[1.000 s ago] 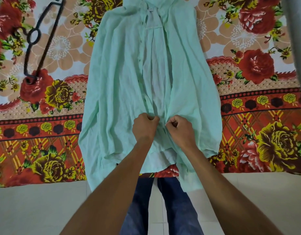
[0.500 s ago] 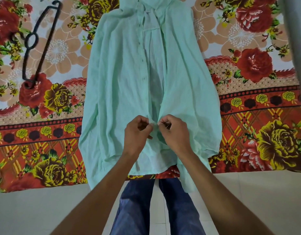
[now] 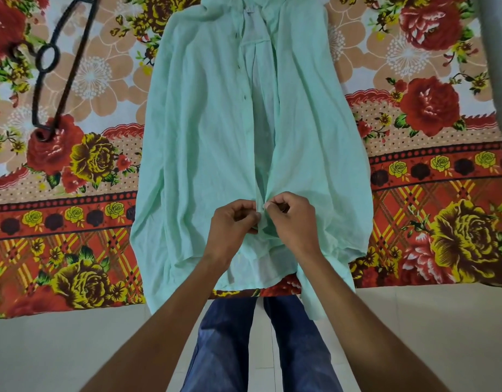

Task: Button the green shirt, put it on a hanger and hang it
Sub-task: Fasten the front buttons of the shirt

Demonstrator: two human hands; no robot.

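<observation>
Nearest you, your legs in blue jeans (image 3: 224, 343) stand on the pale tiled floor (image 3: 74, 349), right against the near edge of the floral sheet (image 3: 442, 222). Your bare forearms reach forward over them.

Just past that edge, both of your hands meet low on the front of the green shirt (image 3: 204, 137). Your left hand (image 3: 232, 224) has its fingers curled and pinches the left front edge between thumb and forefinger. Your right hand (image 3: 292, 222) is curled the same way and pinches the right front edge. The two thumbs sit almost touching, with the two strips of cloth drawn together between them. You cannot tell from here whether a button is through its hole.

The green shirt lies front up on the floral sheet, hem toward you and collar away from you. Its hem hangs slightly over the near edge of the sheet. Beyond your hands the two fronts part, showing the paler inside of the back. A few small dark buttons (image 3: 245, 96) run along the left front edge.

Far left, well apart from the shirt, a black hanger (image 3: 60, 66) lies flat on the floral sheet, its top cut off by the picture edge. At the far right edge stands something grey (image 3: 496, 52), too blurred to name.
</observation>
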